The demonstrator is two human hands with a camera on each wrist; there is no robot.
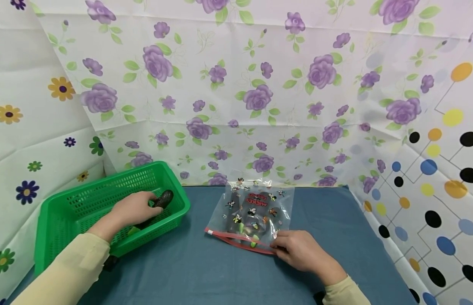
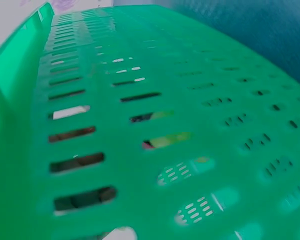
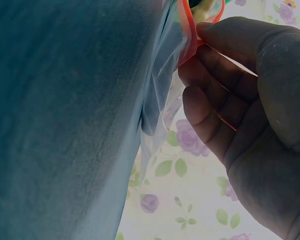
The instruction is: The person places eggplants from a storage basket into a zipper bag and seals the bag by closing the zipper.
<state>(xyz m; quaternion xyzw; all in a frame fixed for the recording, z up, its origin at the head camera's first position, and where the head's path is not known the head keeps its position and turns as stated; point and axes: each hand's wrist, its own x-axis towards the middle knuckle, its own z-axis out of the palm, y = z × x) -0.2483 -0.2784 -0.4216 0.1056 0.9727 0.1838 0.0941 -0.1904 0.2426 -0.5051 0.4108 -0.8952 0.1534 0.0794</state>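
Note:
My left hand reaches into the green basket and grips a dark eggplant between thumb and fingers. A green end shows below the hand, by the basket's near wall. In the left wrist view the slotted basket wall hides that hand. My right hand pinches the red zip edge of a clear bag printed with cartoon figures. The bag lies on the cloth, its mouth toward me, with several dark shapes with green ends inside. Thumb and index finger meet at the red rim.
A blue-grey cloth covers the table. Behind it hangs a sheet with purple flowers. Patterned sheets also stand at the left and at the right. The basket's raised wall lies between the left forearm and the bag.

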